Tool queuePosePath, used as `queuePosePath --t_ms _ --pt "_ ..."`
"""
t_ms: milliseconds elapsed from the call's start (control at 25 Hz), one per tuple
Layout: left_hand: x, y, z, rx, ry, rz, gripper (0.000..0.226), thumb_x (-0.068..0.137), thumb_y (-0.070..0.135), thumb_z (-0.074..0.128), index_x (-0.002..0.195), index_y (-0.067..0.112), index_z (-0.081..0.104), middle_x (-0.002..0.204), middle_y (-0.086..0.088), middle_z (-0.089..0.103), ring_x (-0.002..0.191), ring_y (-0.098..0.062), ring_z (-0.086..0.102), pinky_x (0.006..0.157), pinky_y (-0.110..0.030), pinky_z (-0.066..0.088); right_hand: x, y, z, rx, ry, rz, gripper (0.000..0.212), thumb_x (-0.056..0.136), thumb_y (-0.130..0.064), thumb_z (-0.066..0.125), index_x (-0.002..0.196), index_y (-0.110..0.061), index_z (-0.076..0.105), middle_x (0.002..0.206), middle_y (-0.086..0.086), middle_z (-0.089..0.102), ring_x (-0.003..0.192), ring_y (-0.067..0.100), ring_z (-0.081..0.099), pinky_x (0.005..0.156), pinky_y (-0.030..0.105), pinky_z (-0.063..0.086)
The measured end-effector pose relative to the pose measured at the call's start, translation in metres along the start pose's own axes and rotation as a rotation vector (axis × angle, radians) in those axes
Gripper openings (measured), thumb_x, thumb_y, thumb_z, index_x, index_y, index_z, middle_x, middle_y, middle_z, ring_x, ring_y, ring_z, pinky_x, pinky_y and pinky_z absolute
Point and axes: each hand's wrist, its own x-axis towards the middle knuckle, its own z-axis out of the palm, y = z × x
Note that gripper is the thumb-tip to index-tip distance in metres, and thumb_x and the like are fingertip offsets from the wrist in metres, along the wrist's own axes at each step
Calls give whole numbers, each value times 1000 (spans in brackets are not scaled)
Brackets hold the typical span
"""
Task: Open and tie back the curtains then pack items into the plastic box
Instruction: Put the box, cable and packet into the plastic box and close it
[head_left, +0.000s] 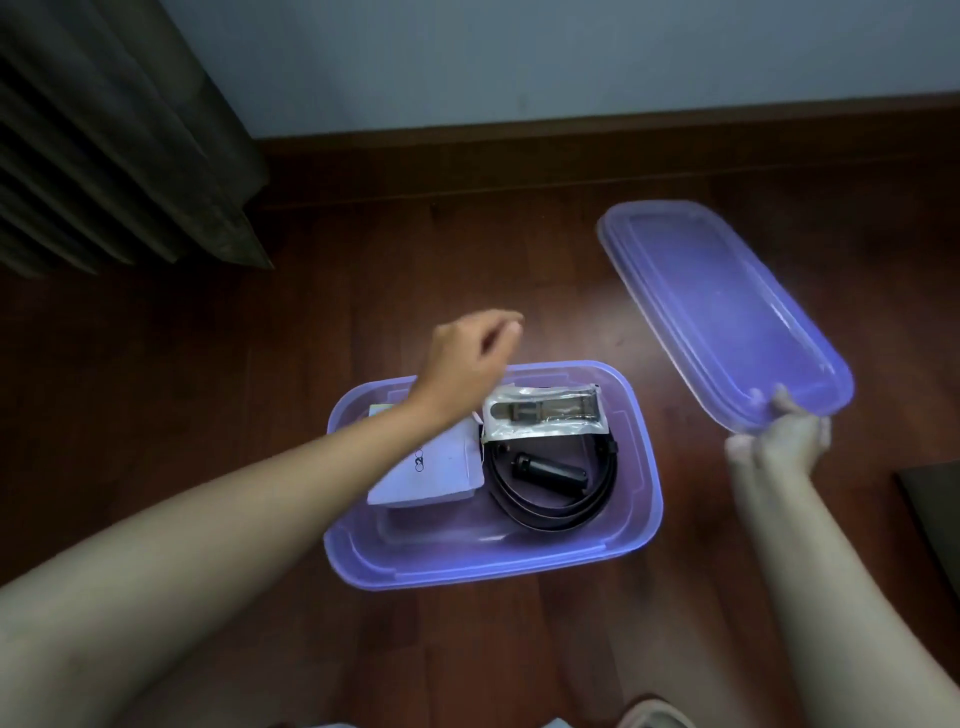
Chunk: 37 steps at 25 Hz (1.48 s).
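Observation:
A translucent purple plastic box (644, 483) stands open on the wooden floor. Inside lie a white flat case (431, 473), a coiled black belt (550, 512) with a small black cylinder (548, 470) in its middle, and a clear packet holding a metal buckle (543, 410). My left hand (470, 358) hovers blurred above the box's far left corner, fingers loosely curled, holding nothing. My right hand (779, 436) grips the near end of the purple lid (722, 306), which is raised and tilted to the right of the box.
A grey pleated curtain (104, 145) hangs at the upper left, reaching the floor. A dark wooden skirting board (571, 135) runs under the pale wall behind. A dark object (935, 509) juts in at the right edge.

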Motion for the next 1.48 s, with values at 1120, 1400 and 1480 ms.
queuePosePath --t_ms 1120,1400,1480 --pt "-101 -79 -68 -149 224 -529 49 93 22 57 140 20 42 142 -1 47 128 -21 46 107 -40 39 -98 35 -53 -1171 -692 -301 39 95 -25 52 133 -18 45 119 -5 54 104 12 49 88 26 34" --pt "-102 -85 -66 -104 197 -523 43 94 23 53 136 21 43 135 1 51 122 -22 49 102 -44 43 -99 34 -53 -1211 -683 -308 41 95 -28 50 135 -19 43 126 1 57 112 22 54 90 30 38" --pt "-101 -84 -66 -96 219 -520 40 94 19 54 132 21 46 128 3 53 118 -21 51 98 -39 43 -100 34 -53 -1221 -677 -309 41 95 -29 50 135 -21 43 128 3 58 115 25 54 92 33 39"
